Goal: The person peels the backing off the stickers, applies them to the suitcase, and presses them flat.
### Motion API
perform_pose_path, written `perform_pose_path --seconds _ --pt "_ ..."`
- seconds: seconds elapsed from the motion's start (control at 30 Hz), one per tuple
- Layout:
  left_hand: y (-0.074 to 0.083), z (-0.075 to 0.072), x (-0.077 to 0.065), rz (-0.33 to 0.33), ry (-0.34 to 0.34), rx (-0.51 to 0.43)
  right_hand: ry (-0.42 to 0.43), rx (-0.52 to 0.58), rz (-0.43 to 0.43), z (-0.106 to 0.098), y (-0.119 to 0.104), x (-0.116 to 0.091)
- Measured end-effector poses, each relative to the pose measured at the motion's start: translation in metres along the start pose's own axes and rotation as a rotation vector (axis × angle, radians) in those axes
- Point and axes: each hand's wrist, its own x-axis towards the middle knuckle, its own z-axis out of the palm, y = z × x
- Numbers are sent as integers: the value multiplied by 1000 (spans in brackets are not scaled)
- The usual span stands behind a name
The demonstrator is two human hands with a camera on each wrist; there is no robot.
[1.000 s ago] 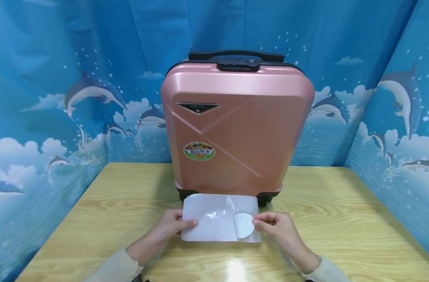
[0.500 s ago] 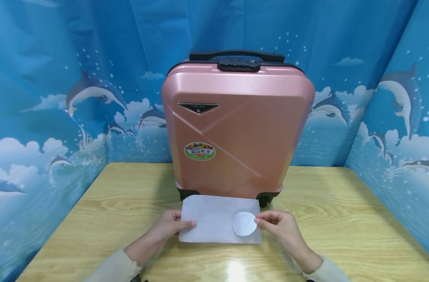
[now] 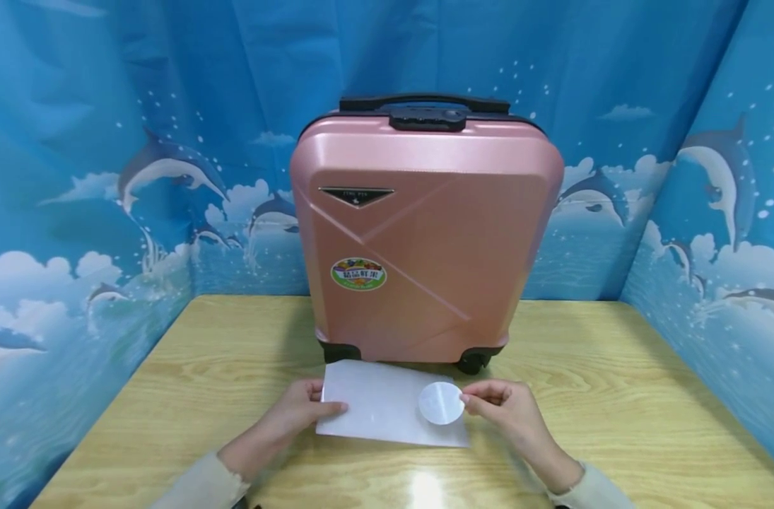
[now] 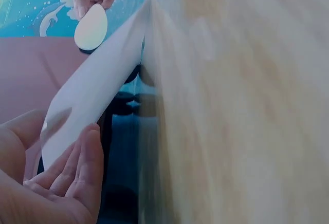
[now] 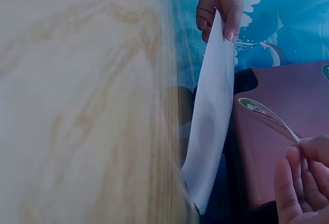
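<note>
My left hand (image 3: 300,404) holds a white backing sheet (image 3: 374,406) by its left edge, thumb on top, low in front of the suitcase. My right hand (image 3: 504,410) pinches an oval sticker (image 3: 440,404) by its right edge, its white back facing me. In the right wrist view, the green printed face of the sticker (image 5: 259,110) shows on the side toward the suitcase, with a gap between it and the sheet (image 5: 209,111). In the head view the sticker overlaps the right part of the sheet.
An upright pink suitcase (image 3: 418,261) with black wheels and handle stands on the wooden table (image 3: 584,382). A similar oval fruit sticker (image 3: 358,273) sits on its lower left front. Blue dolphin curtains (image 3: 247,155) hang behind and at both sides.
The sticker's curled left part has come off the sheet, and it now hangs flat from the right hand. The left hand and sheet have shifted slightly left and toward me, the sheet tilting.
</note>
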Motion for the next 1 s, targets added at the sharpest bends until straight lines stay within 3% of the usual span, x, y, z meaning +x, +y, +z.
perform_pose_path --seconds 0.23,0.37,0.5,0.67,0.83,1.0 --pt "3 -11 -4 -9 5 122 6 23 -3 0 -1 0" --pt "2 -19 -4 -6 74 193 15 27 -10 1 0 1" --pt "2 -27 -4 52 147 246 2 35 -45 2 0 1" --pt "7 -31 -4 120 171 259 -8 40 -76 4 -3 1" --pt "18 -25 -4 172 126 266 -16 56 -103 8 -8 3" --pt "30 -12 -1 226 23 221 3 53 -142 14 -13 4"
